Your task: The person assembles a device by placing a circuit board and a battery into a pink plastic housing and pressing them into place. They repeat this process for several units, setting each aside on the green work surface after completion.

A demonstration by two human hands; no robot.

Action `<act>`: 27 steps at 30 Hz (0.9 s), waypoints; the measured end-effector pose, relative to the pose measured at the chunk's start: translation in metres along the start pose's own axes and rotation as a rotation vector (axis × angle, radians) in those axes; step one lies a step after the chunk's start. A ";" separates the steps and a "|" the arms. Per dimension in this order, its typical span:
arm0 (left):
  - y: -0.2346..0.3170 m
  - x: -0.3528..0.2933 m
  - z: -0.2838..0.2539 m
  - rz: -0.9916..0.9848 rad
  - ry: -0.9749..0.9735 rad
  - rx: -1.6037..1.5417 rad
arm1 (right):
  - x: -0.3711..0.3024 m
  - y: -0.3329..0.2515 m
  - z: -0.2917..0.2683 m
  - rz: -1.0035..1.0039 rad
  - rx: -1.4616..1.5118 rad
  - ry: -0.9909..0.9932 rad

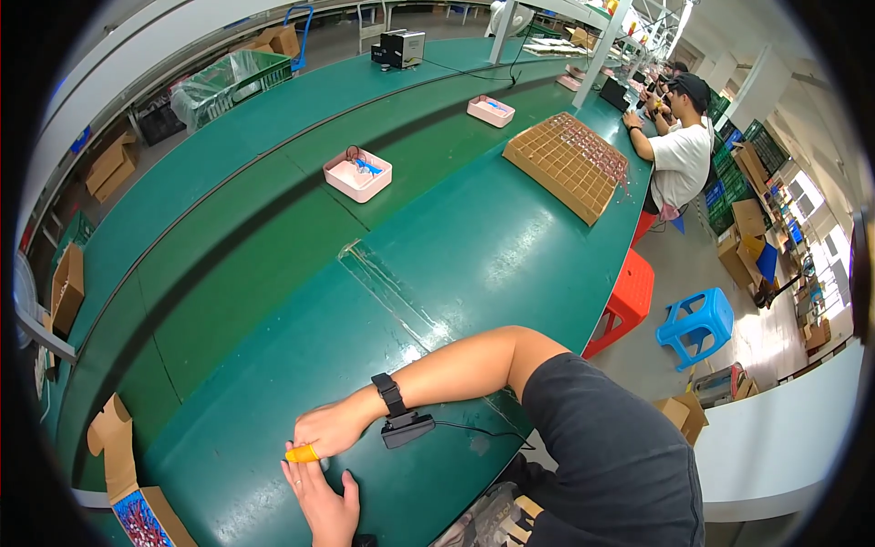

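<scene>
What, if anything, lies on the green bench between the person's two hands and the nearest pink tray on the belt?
Nothing visible does. The right hand, wearing an orange finger cot, touches the left hand at the near edge of the green bench. Only bare bench surface and belt lie between them and the pink tray.

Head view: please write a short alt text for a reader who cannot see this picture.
A person's two bare hands meet at the near edge of a green table: the right hand, wearing an orange finger cot and a black wrist strap, rests above the left hand. Farther along the table stand a pink tray and a cardboard grid.
</scene>
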State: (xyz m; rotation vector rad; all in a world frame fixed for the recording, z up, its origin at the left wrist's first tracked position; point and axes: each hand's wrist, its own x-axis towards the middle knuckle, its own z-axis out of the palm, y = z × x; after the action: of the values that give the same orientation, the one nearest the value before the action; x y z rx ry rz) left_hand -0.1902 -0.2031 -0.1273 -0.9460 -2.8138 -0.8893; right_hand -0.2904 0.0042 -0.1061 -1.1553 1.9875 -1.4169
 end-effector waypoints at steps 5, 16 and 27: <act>-0.002 0.002 0.001 0.012 0.000 0.005 | -0.001 0.000 0.000 0.000 0.009 0.025; 0.020 0.012 -0.025 -0.040 0.155 -0.201 | 0.003 -0.008 0.004 0.004 0.126 0.241; 0.003 0.006 -0.013 0.008 -0.005 -0.128 | 0.005 0.006 0.029 -0.191 -0.197 0.307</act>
State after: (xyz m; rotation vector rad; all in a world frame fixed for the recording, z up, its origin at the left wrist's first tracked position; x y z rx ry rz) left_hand -0.1947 -0.2049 -0.1134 -0.9746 -2.7830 -1.0790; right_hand -0.2740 -0.0146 -0.1217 -1.3071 2.3234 -1.6040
